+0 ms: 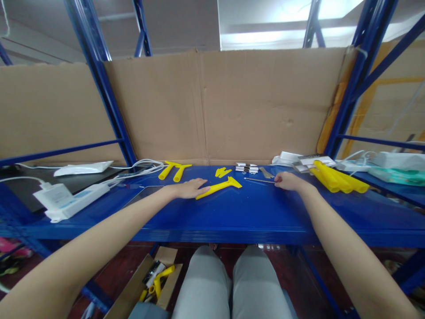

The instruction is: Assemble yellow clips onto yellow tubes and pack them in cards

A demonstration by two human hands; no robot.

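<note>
On the blue shelf top lies a yellow T-shaped plastic handle [221,187], its wider head pointing right. My left hand [189,189] is closed loosely over the handle's left end, palm down, with the thumb across it. To the right, my right hand [288,180] pinches the end of a thin metal rod-like tool [259,180], whose tip points left towards the handle's head without touching it. Small yellow pieces [222,172] lie just behind the handle. Two more yellow T-shaped handles [179,173] rest behind my left hand.
White-and-brown strips [246,168] and a flat grey piece [265,173] lie towards the back. Yellow tubes [335,179] sit right, beside white packets [288,158]. A white power strip [78,201] with cables stands left. Below is an open cardboard box [133,283] with yellow parts.
</note>
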